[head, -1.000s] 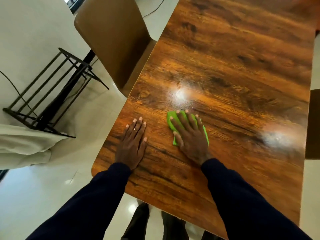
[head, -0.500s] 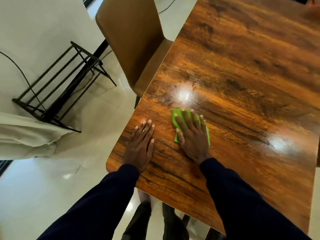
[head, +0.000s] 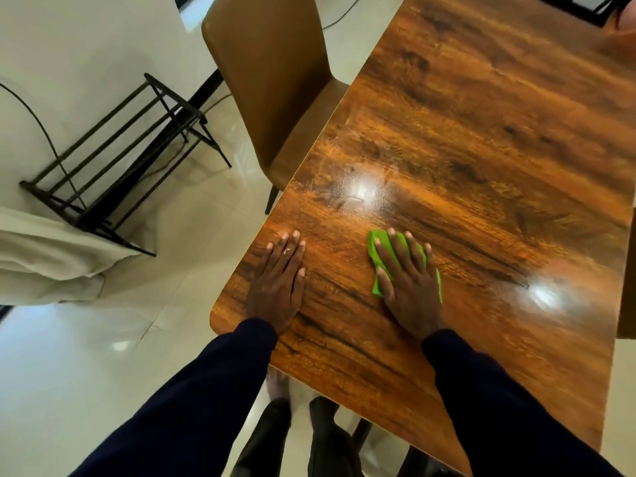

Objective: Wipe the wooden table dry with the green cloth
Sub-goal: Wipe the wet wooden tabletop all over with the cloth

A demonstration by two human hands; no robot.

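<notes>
Wooden table w/ smeared sheen: right hand spread flat, pressing green cloth to wipe; left hand flat, apparently bracing.

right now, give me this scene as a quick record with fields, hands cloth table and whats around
left hand: flat on the wooden table near its corner, fingers straight, holding nothing
right hand: spread flat, pressing the green cloth onto the table
cloth: mostly hidden under the right hand, edges showing
surface: streaky film around a light glare, beyond the cloth
nearby: tan chair tucked at the table's left edge; black metal rack further left
</notes>
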